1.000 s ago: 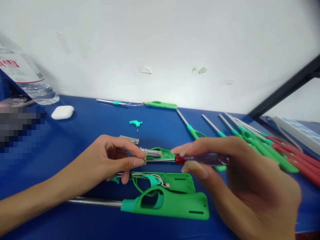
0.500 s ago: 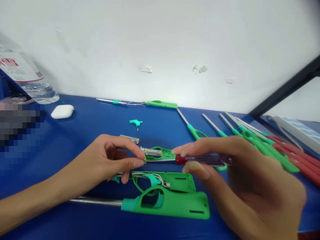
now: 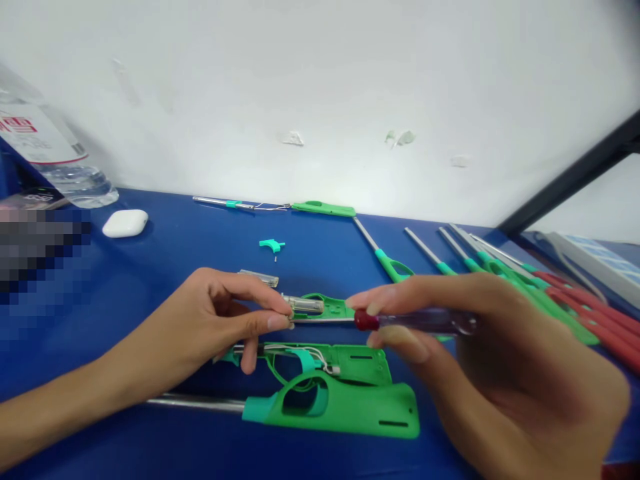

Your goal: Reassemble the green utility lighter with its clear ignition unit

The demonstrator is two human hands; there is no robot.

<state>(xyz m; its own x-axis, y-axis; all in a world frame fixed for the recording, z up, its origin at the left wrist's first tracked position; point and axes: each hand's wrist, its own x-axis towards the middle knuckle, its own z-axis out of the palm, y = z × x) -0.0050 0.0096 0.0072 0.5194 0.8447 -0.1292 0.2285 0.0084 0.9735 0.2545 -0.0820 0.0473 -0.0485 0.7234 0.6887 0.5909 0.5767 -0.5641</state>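
Observation:
My right hand (image 3: 520,367) grips a screwdriver (image 3: 425,321) with a clear purplish handle and red collar, its thin shaft pointing left. At the shaft's tip, the thumb and forefinger of my left hand (image 3: 230,320) are pinched together; whatever small piece lies between them is hidden. Right behind the shaft are a clear fuel tank (image 3: 305,305) and a green lighter shell half (image 3: 335,307). Below my fingers lies an opened green lighter (image 3: 360,363) with wires and a teal trigger inside. A closed green stick lighter (image 3: 350,407) rests nearest me.
A teal trigger (image 3: 271,245) and another clear tank (image 3: 260,278) lie behind my left hand. Green lighters (image 3: 530,293) and red ones (image 3: 600,317) are piled at right. A water bottle (image 3: 60,153) and white case (image 3: 125,223) stand left, before the wall.
My right hand has shifted slightly to the right with the screwdriver. My left fingers remain pinched at the shaft's tip, and the lighters have stayed put.

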